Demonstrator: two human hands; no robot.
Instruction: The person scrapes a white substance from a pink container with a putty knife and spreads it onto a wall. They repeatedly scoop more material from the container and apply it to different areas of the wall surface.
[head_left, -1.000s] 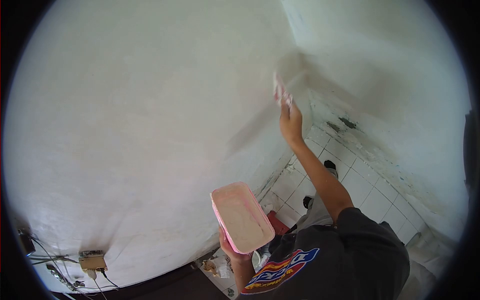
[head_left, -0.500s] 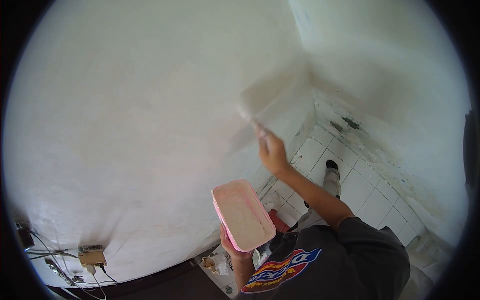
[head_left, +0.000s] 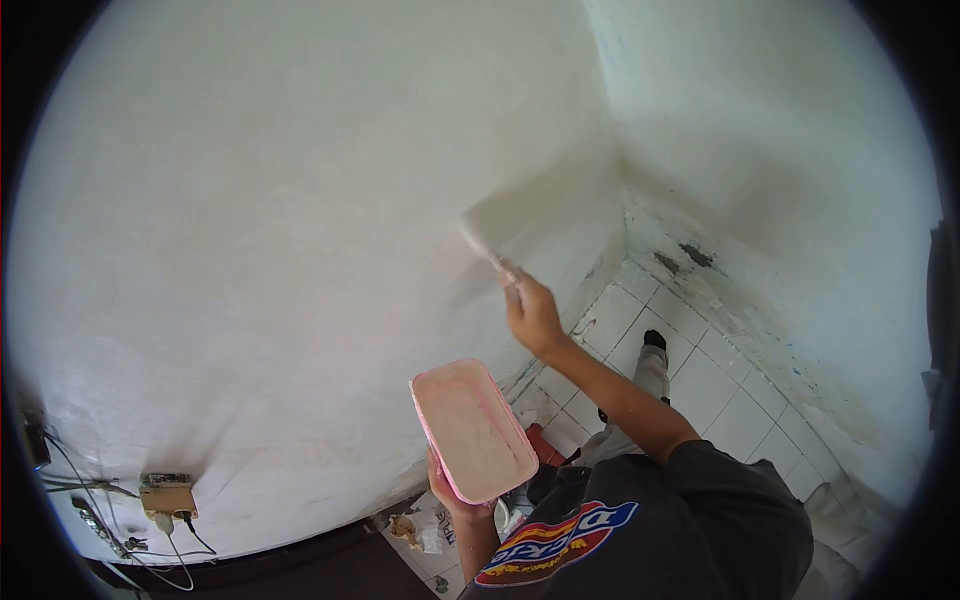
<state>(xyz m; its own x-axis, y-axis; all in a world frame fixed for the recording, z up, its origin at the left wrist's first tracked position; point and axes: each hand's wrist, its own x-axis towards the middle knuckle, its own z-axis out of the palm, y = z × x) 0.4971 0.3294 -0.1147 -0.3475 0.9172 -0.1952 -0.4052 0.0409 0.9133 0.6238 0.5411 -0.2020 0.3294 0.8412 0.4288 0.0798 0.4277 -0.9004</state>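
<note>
Lower now than a second ago, the right hand (head_left: pixel 533 312) grips one brush (head_left: pixel 487 256), its tip up-left of the knuckles against the wall (head_left: pixel 280 250). Below-left, the left hand (head_left: pixel 447 490) holds one pink tub (head_left: pixel 472 430).

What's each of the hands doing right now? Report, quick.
Left hand: closed, holding pink tray.
Right hand: closed on scraper at wall.
</note>
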